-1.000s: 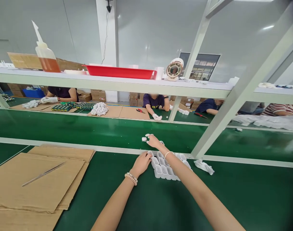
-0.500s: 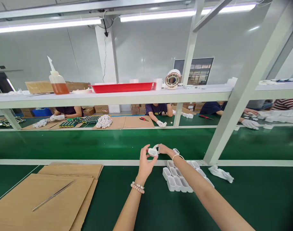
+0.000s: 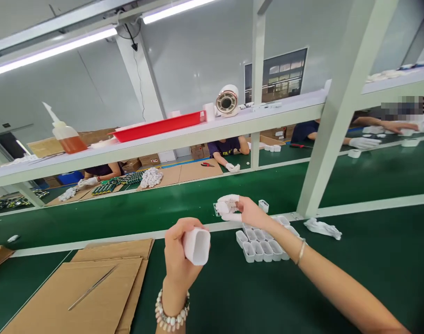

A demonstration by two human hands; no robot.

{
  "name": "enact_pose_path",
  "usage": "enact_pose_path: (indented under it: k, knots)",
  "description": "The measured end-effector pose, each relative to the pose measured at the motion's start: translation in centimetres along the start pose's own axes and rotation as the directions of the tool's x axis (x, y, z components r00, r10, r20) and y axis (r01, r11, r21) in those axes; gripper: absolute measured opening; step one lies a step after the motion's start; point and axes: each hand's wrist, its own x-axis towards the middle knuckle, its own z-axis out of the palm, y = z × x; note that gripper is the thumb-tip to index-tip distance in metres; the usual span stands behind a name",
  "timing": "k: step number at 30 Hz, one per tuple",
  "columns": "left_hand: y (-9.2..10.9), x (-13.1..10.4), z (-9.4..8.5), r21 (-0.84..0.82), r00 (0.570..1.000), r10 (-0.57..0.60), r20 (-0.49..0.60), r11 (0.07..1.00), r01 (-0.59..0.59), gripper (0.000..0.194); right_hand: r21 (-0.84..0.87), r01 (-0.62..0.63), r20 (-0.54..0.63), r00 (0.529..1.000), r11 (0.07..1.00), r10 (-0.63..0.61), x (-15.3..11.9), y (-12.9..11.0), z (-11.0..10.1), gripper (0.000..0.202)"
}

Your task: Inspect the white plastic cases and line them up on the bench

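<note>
Where the smooth green bench (image 3: 205, 306) stretches left of the white cup cluster (image 3: 262, 253), flat brown cardboard sheets (image 3: 107, 306) bear slim metal tweezers (image 3: 92, 288), laid aslant. Nearer the cluster, on its left, the left hand (image 3: 177, 243), a beaded bracelet (image 3: 172, 320) at its wrist, is wrapped round a glossy white cup (image 3: 193, 246), squarish with rounded corners. Just behind the cluster's left end, the right hand (image 3: 250, 212), white covers on its fingertips, pinches a small white part (image 3: 222, 208) edged by a thin greenish board. Far behind the cluster and to its left, a bottle (image 3: 70, 140) of amber liquid and a shallow red tray (image 3: 159, 129) stand on the shelf (image 3: 184, 141). The held cup turns its hollow mouth toward the camera; the clustered cups sit upright side by side, their insides too shadowed to read; a lone cup (image 3: 264, 205) just behind them shows something dark inside. Beyond the cluster, leftward, are a heap of white pieces (image 3: 151, 178) and a co-worker's gloved hand (image 3: 232, 168). The right forearm (image 3: 284, 234) hides part of the cluster, and crumpled white cloth (image 3: 322, 228) lies just right of it, near a slanting post (image 3: 332, 139) that blocks the view behind.
</note>
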Motion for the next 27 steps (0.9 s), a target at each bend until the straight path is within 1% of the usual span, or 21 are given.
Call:
enact_pose_path:
  k: [1,2,3,4,6,8,9,11,14,17,19,23,27]
  knots:
    - [0.1,0.1,0.3,0.094,1.0,0.001,-0.004,0.996,-0.001,0.044,0.082,0.088,-0.028,0.996,0.993,-0.086,-1.7,-1.5,0.0,0.049]
    - [0.3,0.1,0.6,0.187,1.0,0.006,0.007,0.982,-0.007,0.041,0.115,0.166,-0.062,0.985,0.979,-0.16,-3.4,-3.0,0.0,0.05]
    - [0.5,0.3,0.9,0.263,0.999,0.013,0.035,0.965,-0.021,0.037,0.094,0.259,-0.115,0.962,0.961,-0.248,-4.9,-4.4,0.0,0.05]
    - [0.7,0.4,1.3,0.318,0.997,0.017,0.076,0.947,-0.04,0.033,0.046,0.354,-0.156,0.926,0.934,-0.343,-6.4,-5.7,0.0,0.049]
    - [1.0,0.7,1.8,0.364,0.988,0.022,0.154,0.928,-0.077,0.026,-0.085,0.498,-0.168,0.846,0.863,-0.506,-8.5,-7.5,-0.1,0.048]
    - [1.2,0.8,2.3,0.358,0.976,0.028,0.214,0.928,-0.105,0.022,-0.23,0.573,-0.153,0.777,0.786,-0.611,-9.8,-8.4,-0.2,0.048]
    - [1.3,0.7,2.5,0.352,0.97,0.029,0.242,0.929,-0.116,0.021,-0.288,0.581,-0.145,0.759,0.761,-0.635,-10.1,-8.5,-0.2,0.047]
    - [1.4,0.6,2.7,0.353,0.96,0.022,0.279,0.927,-0.124,0.022,-0.35,0.567,-0.125,0.761,0.746,-0.637,-10.4,-8.4,-0.3,0.045]
    - [1.5,0.2,3.0,0.383,0.954,0.001,0.3,0.916,-0.122,0.023,-0.355,0.526,-0.084,0.805,0.773,-0.587,-10.5,-8.1,-0.4,0.043]
    - [1.6,0.2,3.1,0.419,0.951,-0.005,0.31,0.899,-0.132,0.023,-0.356,0.503,-0.07,0.826,0.788,-0.559,-10.7,-8.0,-0.6,0.041]
    - [1.6,0.2,3.2,0.445,0.946,-0.008,0.323,0.884,-0.144,0.022,-0.366,0.476,-0.067,0.843,0.8,-0.533,-11.0,-8.0,-0.7,0.035]
    - [1.5,0.1,3.2,0.478,0.933,-0.012,0.361,0.861,-0.174,0.021,-0.434,0.392,-0.054,0.887,0.811,-0.458,-11.3,-8.3,-0.5,0.012]
    - [1.3,0.1,3.4,0.49,0.923,-0.028,0.383,0.854,-0.177,0.02,-0.495,0.373,-0.068,0.884,0.785,-0.463,-11.5,-8.4,-0.2,0.012]
